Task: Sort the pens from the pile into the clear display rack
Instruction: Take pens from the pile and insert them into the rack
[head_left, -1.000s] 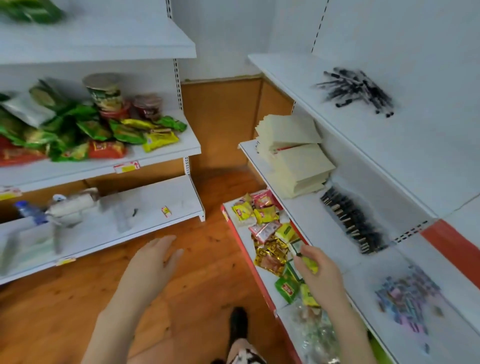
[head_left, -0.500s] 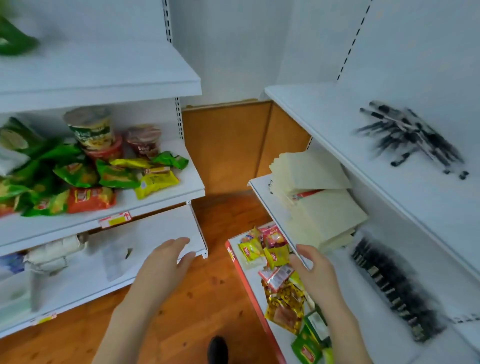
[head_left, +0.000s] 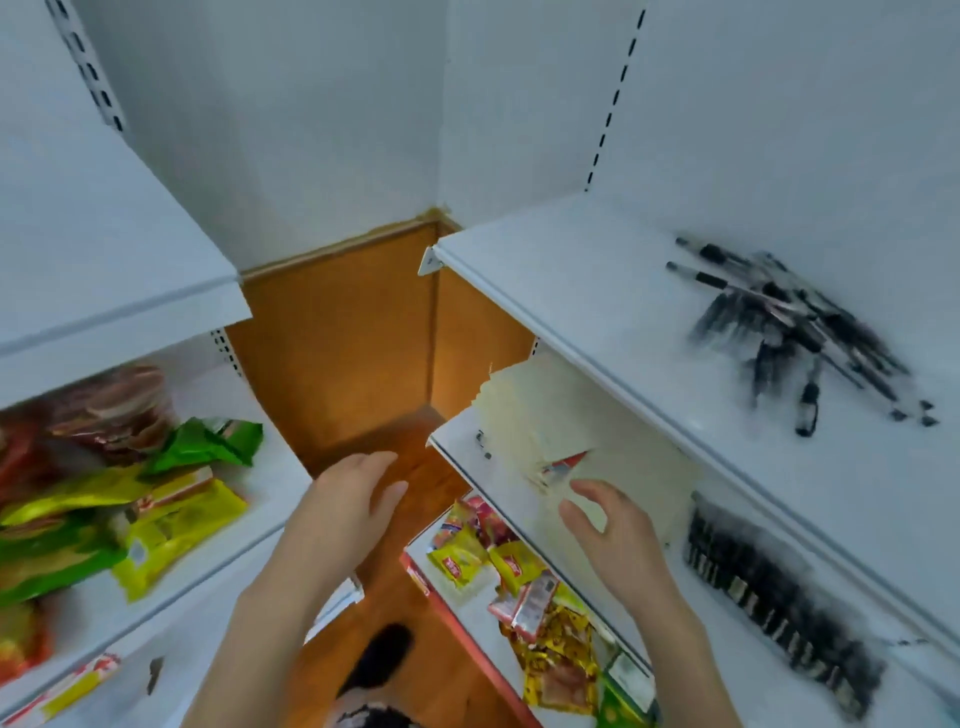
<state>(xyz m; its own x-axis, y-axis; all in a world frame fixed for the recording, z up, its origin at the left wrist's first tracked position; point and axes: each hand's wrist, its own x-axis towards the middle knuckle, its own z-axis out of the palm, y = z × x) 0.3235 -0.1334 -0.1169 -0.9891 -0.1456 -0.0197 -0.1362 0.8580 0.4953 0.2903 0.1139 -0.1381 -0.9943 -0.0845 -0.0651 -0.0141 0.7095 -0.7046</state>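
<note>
**Left unit.** Green and yellow snack packets (head_left: 156, 519) lie heaped on the middle shelf. They are stock, with no bearing on the task.

**Left hand** (head_left: 353, 499). It is empty, with the fingers straight and relaxed. It hangs in the air over the wooden floor (head_left: 332, 364) between the two units and touches nothing. I judge it idle, carried free for balance.

**Lower right shelf.** Small sachets (head_left: 498, 561) lie scattered behind the red front edge.

**Right hand** (head_left: 618, 535). It is empty, with the fingers spread wide and slightly bent. It sits in front of the middle shelf, just beside the stack of cream paper pads (head_left: 597, 415). Contact with the pads cannot be confirmed. The posture reads as a reach, not a grip.

**Middle shelf, right.** A dark row of upright items (head_left: 769, 597) runs along the shelf. I judge these to be pens already stood in the clear rack. Blur hides the rack walls, so this is unverified.

**Upper shelf** (head_left: 545, 291). The pile of black pens (head_left: 795, 327) lies flat and loosely crossed, as if dumped. It sits above both hands and well apart from them.

**Finding.** No pen is in hand. The next move calls for the right hand to rise to the upper shelf and single out one pen from the tangle.
</note>
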